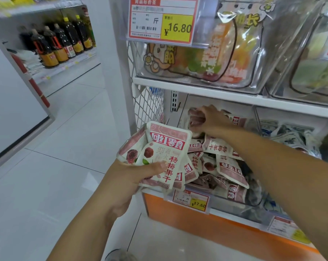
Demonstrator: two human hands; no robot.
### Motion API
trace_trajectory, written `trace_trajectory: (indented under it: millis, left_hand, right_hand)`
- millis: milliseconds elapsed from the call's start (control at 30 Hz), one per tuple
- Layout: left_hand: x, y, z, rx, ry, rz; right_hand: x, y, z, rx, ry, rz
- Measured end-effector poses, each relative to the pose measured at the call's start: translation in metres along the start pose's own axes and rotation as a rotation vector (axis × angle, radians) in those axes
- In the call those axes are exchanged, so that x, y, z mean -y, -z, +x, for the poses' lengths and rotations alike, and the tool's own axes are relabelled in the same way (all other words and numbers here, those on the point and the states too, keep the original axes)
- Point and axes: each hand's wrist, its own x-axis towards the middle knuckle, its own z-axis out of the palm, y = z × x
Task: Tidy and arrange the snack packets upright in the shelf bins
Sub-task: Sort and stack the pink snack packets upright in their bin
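The left hand [138, 174] sat at the centre of the frame, just in front of the lower shelf. Its grip was closed round a bundle of packets [165, 147], thumb pressed across the front one. The packets were white and pink with a red fruit printed on them. They fanned upward from the palm, roughly upright and tilted a little to the right.

The right hand [212, 119] reached from the right edge into the back of the clear bin [232, 201] on that shelf. Its fingers were curled over some pinkish back packets [196, 120] in a closed grip, though blur hid how many it held. Beneath the forearm, the loose packets [227, 164] of the same kind lay in a jumble, flat or slanted and overlapping.

A yellow price tag [199, 203] marked 17.60 was fixed to the bin's front edge, above an orange base panel [187, 223]. To the right, a neighbouring bin [291, 134] held grey and white packets. On the shelf above, a large price label [163, 19] reading 16.80 hung before clear tubs of colourful pouches [221, 51]. Dark bottles [61, 42] stood on a shelf at upper left, above the white tiled floor [55, 166].
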Motion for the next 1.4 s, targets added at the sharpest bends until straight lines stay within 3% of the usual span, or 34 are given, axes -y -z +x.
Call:
trace_trajectory:
  millis: [100,167,300,433,500,600,633,700,767,833,1000,1167,1400]
  left_hand:
    - [-0.002,0.000,0.001,-0.007,0.006,-0.009]
    - [-0.001,0.002,0.002,-0.016,0.012,-0.012]
    - [-0.002,0.001,0.002,-0.034,0.032,-0.001]
    - [-0.002,0.000,0.001,-0.049,0.029,0.009]
    - [-0.002,0.000,0.000,-0.046,0.023,0.012]
    - [-0.004,0.004,-0.002,-0.053,0.013,0.003]
    - [-0.005,0.006,-0.002,-0.061,0.009,-0.006]
    - [-0.005,0.009,-0.002,-0.076,0.004,-0.021]
    - [-0.006,0.010,-0.004,-0.087,0.003,-0.024]
    - [-0.007,0.010,-0.005,-0.085,-0.004,-0.015]
    - [-0.005,0.008,-0.006,-0.070,0.003,0.007]
    - [-0.006,0.001,-0.002,-0.044,-0.002,0.004]
    - [-0.003,-0.008,0.000,-0.019,0.000,0.029]
  right_hand:
    - [-0.003,0.013,0.008,-0.085,-0.068,0.141]
    - [0.000,0.007,0.007,-0.122,-0.054,0.043]
    - [-0.003,-0.015,0.007,-0.065,-0.043,-0.270]
    - [0.005,0.007,-0.002,0.064,-0.049,-0.116]
    - [0.011,0.010,-0.021,-0.058,-0.010,-0.133]
    - [0.016,0.007,-0.055,-0.371,0.187,-0.327]
    - [0.015,0.008,-0.063,-0.335,0.240,-0.324]
    - [0.012,0.007,-0.076,-0.027,0.287,-0.272]
    - [0.009,-0.003,-0.076,0.207,0.322,-0.408]
    - [0.014,-0.005,-0.065,0.234,0.297,-0.487]
    - [0.012,0.030,-0.040,-0.036,-0.067,-0.100]
    - [0.011,0.008,-0.032,0.028,-0.028,-0.280]
    - [0.013,0.014,-0.041,-0.079,-0.120,0.238]
